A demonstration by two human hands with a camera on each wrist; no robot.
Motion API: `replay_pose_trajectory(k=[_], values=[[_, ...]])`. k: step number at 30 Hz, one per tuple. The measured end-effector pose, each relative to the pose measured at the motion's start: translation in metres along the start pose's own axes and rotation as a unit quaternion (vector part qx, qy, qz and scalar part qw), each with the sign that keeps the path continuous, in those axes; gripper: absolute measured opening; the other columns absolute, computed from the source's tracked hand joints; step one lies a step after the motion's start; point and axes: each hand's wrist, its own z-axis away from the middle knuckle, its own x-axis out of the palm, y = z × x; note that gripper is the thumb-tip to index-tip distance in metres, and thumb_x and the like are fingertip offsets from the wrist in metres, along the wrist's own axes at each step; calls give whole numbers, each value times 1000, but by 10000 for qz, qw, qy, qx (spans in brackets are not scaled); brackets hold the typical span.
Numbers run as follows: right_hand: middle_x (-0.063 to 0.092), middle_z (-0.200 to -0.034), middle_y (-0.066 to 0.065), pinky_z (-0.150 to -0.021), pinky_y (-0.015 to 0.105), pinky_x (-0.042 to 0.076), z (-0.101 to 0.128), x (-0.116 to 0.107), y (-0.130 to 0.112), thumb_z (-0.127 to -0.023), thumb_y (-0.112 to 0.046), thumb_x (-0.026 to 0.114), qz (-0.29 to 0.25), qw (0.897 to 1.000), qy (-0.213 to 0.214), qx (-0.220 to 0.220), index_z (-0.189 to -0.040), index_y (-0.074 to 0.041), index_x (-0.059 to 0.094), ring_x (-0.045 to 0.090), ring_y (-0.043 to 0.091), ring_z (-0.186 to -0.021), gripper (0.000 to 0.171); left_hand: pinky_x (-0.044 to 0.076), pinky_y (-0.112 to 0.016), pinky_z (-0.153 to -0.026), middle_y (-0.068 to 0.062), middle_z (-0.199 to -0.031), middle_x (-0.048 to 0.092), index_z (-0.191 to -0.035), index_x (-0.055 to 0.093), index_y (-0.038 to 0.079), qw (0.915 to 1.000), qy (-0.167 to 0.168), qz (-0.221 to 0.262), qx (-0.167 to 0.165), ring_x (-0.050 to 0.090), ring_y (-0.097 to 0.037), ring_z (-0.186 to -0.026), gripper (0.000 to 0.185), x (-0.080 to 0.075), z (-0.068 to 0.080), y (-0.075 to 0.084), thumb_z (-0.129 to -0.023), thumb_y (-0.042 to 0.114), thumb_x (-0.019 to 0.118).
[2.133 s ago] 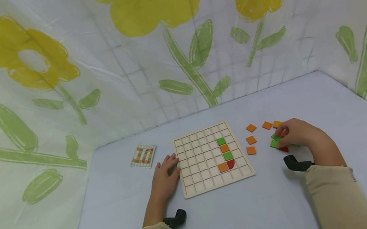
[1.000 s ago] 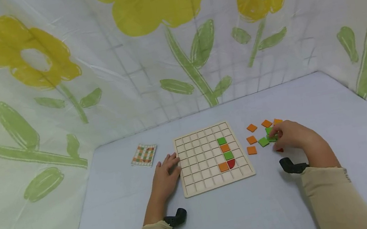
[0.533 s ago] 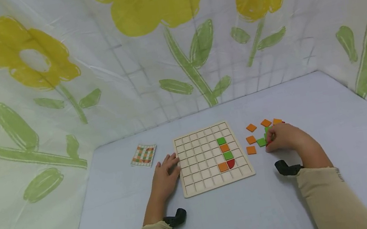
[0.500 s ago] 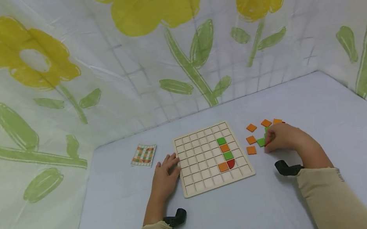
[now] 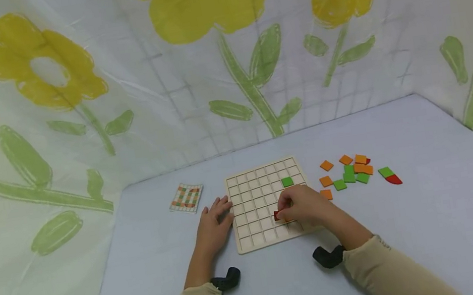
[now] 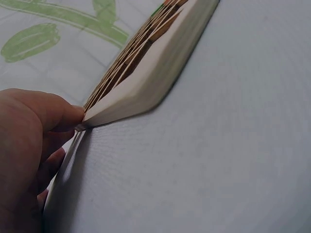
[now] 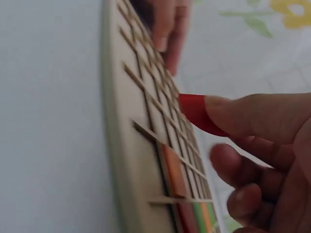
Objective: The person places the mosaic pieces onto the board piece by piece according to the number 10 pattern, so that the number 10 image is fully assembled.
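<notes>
A pale wooden grid board [image 5: 253, 201] lies on the table, seen edge-on in the left wrist view [image 6: 146, 80] and the right wrist view [image 7: 131, 155]. My right hand [image 5: 305, 206] is over its near right cells and pinches a red tile [image 5: 277, 215] [image 7: 197, 111] just above the grid. A green tile [image 5: 287, 181] sits in a cell farther back; the other placed tiles are hidden under my hand. My left hand [image 5: 212, 225] rests flat with straight fingers against the board's left edge [image 6: 29, 141].
Loose orange, green and red tiles [image 5: 350, 174] lie right of the board, with a green and red pair [image 5: 390, 175] farther right. A small pattern card [image 5: 186, 197] lies left of the board. Flowered sheets wall the table at the back and sides.
My right hand left the loose tile pile and moved left onto the board, carrying a red tile. The pile now lies uncovered. My left hand stayed at the board's edge.
</notes>
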Motion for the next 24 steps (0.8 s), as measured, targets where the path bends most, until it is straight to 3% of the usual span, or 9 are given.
replay_pose_trajectory(k=[9,15,19,24], values=[[58,-70,-8,-52,26,39,-3,22,-4,-83,-29,76,937,9930,517,495,-64,-22,62,51,13,-62,24,12,-48,-124,0,-147,52,-127,66,12,10000,33,75,14,38,-23,-144,33,-1,0,3,-95,22,63],[55,-59,-7,-53,27,38,-2,22,-7,-83,-34,76,1362,9883,559,397,-61,-21,60,50,13,-61,30,13,-50,-124,-1,-147,52,-126,66,11,10000,41,30,40,38,-25,-144,33,-3,0,4,-95,21,64],[54,-58,-7,-54,28,37,-1,21,-7,-85,-34,75,1334,9894,488,301,-68,-22,61,49,14,-60,24,12,-50,-124,-1,-147,52,-126,66,11,10000,42,52,6,38,-24,-144,33,-2,-1,3,-95,20,64],[57,-70,-6,-60,28,40,0,15,-3,-84,-31,76,952,9952,57,230,-87,-25,69,52,14,-68,9,11,-48,-124,1,-147,52,-126,66,12,9999,13,74,-100,37,-22,-144,33,0,-1,3,-95,22,63]])
